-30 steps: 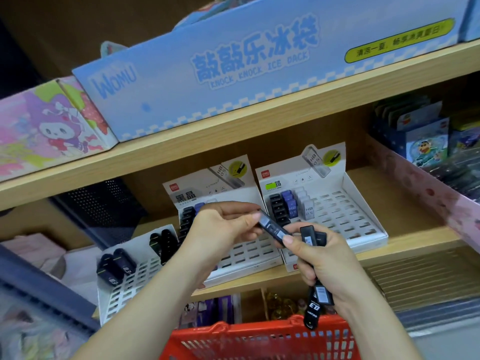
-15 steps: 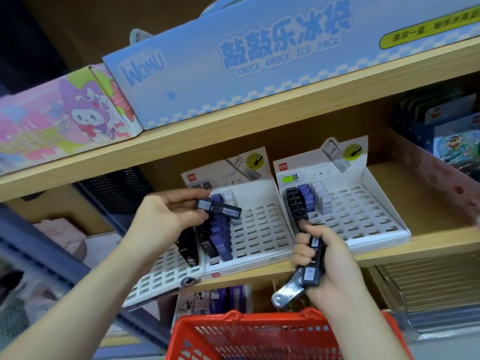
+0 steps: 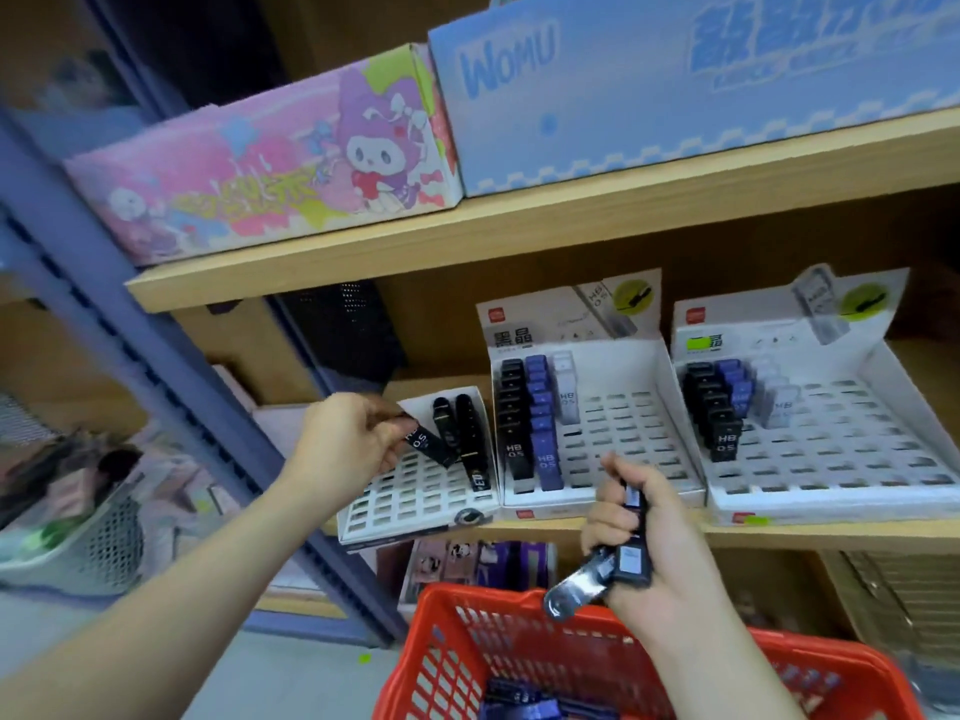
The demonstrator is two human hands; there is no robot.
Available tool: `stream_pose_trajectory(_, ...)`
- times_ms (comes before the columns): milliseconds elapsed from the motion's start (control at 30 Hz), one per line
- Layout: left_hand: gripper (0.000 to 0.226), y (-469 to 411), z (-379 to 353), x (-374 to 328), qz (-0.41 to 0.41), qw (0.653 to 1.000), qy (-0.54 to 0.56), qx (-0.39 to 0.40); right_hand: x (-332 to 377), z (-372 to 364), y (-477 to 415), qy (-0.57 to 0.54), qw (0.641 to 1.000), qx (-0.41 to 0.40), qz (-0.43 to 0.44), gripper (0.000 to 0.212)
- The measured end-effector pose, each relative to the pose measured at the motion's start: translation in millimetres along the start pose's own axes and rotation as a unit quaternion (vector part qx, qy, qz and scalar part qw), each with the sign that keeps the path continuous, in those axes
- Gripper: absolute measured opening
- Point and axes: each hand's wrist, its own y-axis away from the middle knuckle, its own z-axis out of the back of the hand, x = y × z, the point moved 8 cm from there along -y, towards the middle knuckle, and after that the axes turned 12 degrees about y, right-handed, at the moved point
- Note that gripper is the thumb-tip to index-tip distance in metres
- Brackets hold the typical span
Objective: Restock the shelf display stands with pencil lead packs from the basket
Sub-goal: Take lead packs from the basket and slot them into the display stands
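My left hand [image 3: 353, 444] pinches a black pack [image 3: 434, 444] over the left stand [image 3: 410, 506], my right hand [image 3: 670, 553] grips a bundle [image 3: 631, 559] above the basket [image 3: 452, 608] of blue packs [image 3: 524, 701]

The upper wooden shelf [image 3: 519, 236] is carrying two cartons: a pink cartoon-printed box [image 3: 260, 163] on the left and a blue WOMU box [image 3: 675, 96] just beside it. The lower wooden shelf [image 3: 831, 535] is holding three white slotted stands in a row. The left display stand [image 3: 410, 506] is sitting askew, its front corner hanging over the edge. The middle display stand [image 3: 623, 444] and right display stand [image 3: 857, 459] are sitting side by side. A black mesh container [image 3: 343, 330] is standing behind the left one.
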Motion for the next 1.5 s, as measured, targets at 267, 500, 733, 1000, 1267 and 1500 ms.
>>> stream_pose_trajectory(267, 0.008, 2, 0, -43, -0.114, 0.992, -0.039, -0.023, -1, -7, -8, -0.078, 0.997, -0.014, 0.002, 0.012)
stream_pose_trajectory(500, 0.011, 65, -71, -56, 0.103, 0.883, 0.252, 0.383, 22, -30, -9, -0.109, 0.994, 0.001, 0.031, 0.031)
stream_pose_trajectory(733, 0.019, 82, -84, -56, 0.119, 0.873, 0.285, 0.377, 23, -35, -9, -0.101, 0.993, 0.010, 0.057, 0.019)
stream_pose_trajectory(1000, 0.011, 65, -44, -63, 0.033, 0.913, 0.170, 0.369, 63, -50, 29, 0.582, 0.796, 0.076, 0.147, 0.036)
stream_pose_trajectory(1267, 0.010, 61, -42, -59, -0.006, 0.958, 0.102, 0.269, -1, -77, 31, 0.730, 0.624, 0.178, 0.216, 0.027)
stream_pose_trajectory(1500, 0.021, 66, -39, -50, 0.022, 0.935, 0.168, 0.312, -12, -69, 26, 0.605, 0.754, 0.192, 0.171, 0.006)
